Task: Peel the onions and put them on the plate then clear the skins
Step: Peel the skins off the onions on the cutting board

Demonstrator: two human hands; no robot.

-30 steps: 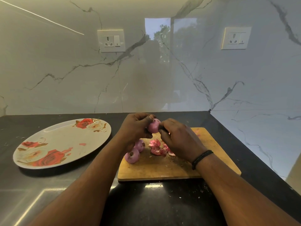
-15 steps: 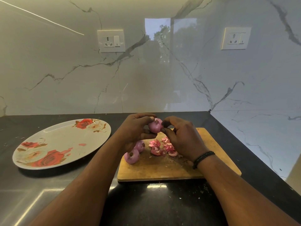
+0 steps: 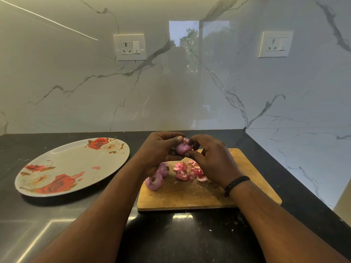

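In the head view, both hands meet above the far edge of a wooden cutting board (image 3: 190, 198) that lies on a dark table (image 3: 171, 240). The left hand (image 3: 159, 149) grips a small purple onion (image 3: 183, 147) from the left, its thumb laid over the top and its fingers curled underneath. The right hand (image 3: 212, 158) pinches the same onion from the right with thumb and fingertips; a black band circles that wrist. The onion is held in the air, clear of the board.

Two more onions (image 3: 154, 180) lie on the board's left part, touching each other, just below the left hand. Beside them, near the middle of the board, sits a loose heap of pink skins (image 3: 185, 172), partly hidden by the right hand.

A flowered oval plate (image 3: 76, 162) rests on the table to the left of the board, apart from it, with no onion on it. Two wall sockets sit on the marble wall behind.
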